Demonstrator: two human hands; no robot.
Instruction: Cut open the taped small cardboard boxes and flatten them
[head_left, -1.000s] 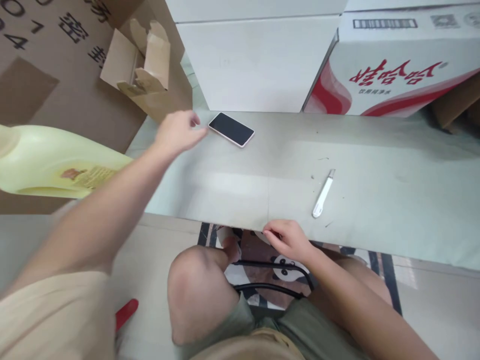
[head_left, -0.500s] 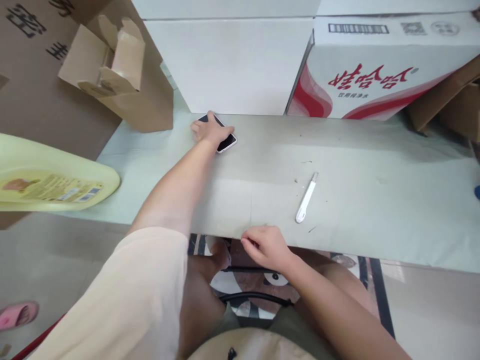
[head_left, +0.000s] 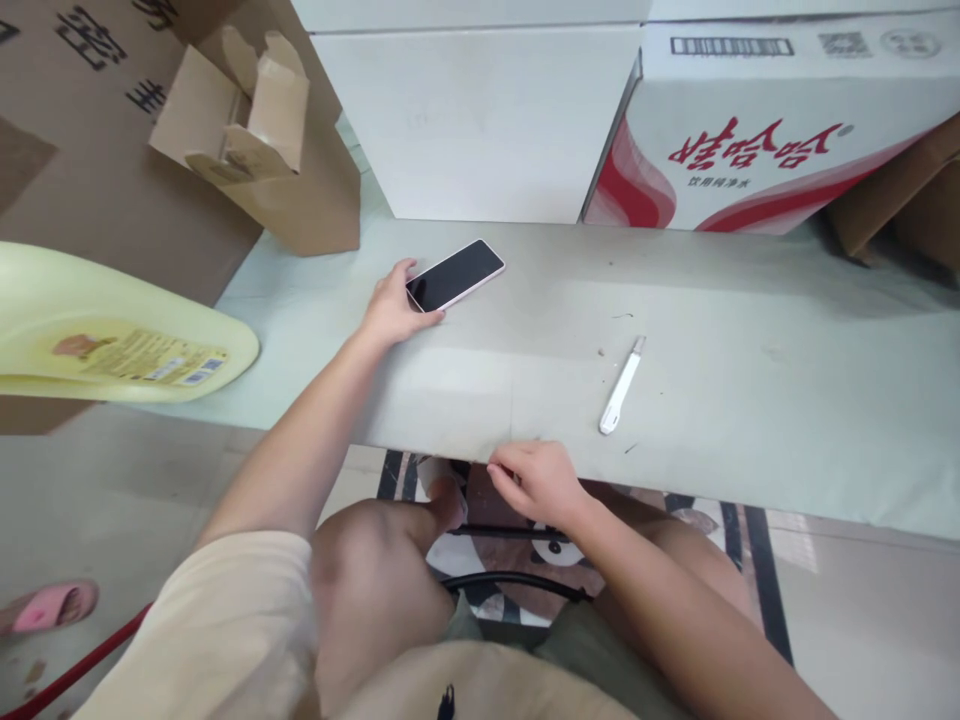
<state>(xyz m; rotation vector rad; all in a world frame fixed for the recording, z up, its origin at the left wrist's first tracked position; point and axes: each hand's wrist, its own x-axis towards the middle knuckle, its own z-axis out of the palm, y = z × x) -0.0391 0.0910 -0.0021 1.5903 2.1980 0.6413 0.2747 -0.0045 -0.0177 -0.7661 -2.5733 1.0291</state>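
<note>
My left hand (head_left: 391, 305) grips the near end of a smartphone (head_left: 456, 274) with a dark screen and pale edge; the phone lies angled on a large flat sheet of grey cardboard (head_left: 750, 400). My right hand (head_left: 538, 480) pinches the near edge of that sheet, fingers curled over it. A white utility knife (head_left: 622, 386) lies on the sheet just right of centre, beyond my right hand. My knees and a stool with a panda pattern (head_left: 551, 545) show below the sheet's edge.
A white box (head_left: 480, 120) and a red-and-white printed carton (head_left: 772, 130) stand along the far edge. A small open brown box (head_left: 255, 130) and a big brown carton (head_left: 82, 150) are at the left, with a yellow plastic jug (head_left: 112, 330) lying nearby. A pink slipper (head_left: 49, 606) is on the floor.
My left hand reached out to the phone, covered it, then turned it and drew it nearer; it now points up to the right. My right hand stayed on the sheet's edge.
</note>
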